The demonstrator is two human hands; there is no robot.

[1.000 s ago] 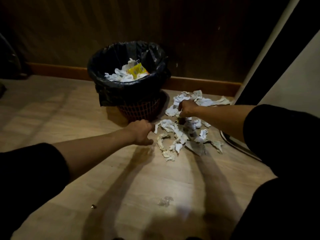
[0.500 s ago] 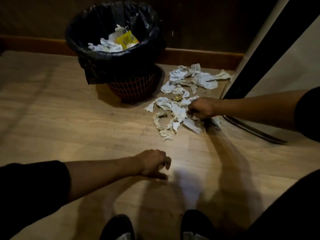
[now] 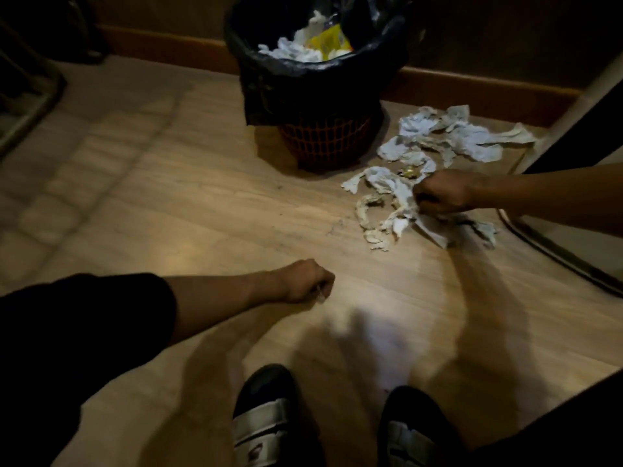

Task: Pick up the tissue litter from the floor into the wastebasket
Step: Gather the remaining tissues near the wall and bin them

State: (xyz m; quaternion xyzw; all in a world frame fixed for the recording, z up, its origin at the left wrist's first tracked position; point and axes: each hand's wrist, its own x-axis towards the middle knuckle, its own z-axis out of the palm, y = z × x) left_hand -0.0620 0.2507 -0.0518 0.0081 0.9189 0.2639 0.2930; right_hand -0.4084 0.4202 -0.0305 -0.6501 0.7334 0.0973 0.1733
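A red mesh wastebasket (image 3: 325,144) lined with a black bag stands by the wall, holding white tissues and a yellow wrapper. Crumpled white tissue litter (image 3: 451,136) lies on the wooden floor to its right, spreading toward me in torn strips (image 3: 381,182). A small gold wrapper (image 3: 408,171) sits among it. My right hand (image 3: 441,195) is a fist pressed into the pile, closed on tissue. My left hand (image 3: 305,281) is closed low over the floor, well short of the pile, with a small pale scrap (image 3: 319,295) poking out from the fingers.
My two shoes (image 3: 263,416) stand at the bottom edge. A wooden baseboard (image 3: 175,48) runs along the wall. A pale panel with a dark curved cable (image 3: 553,251) borders the pile on the right. Dark furniture (image 3: 30,79) stands at far left.
My left hand drew back from the pile to a small scrap near my feet and closed on it. My right hand moved nearer within the pile and stays clenched.
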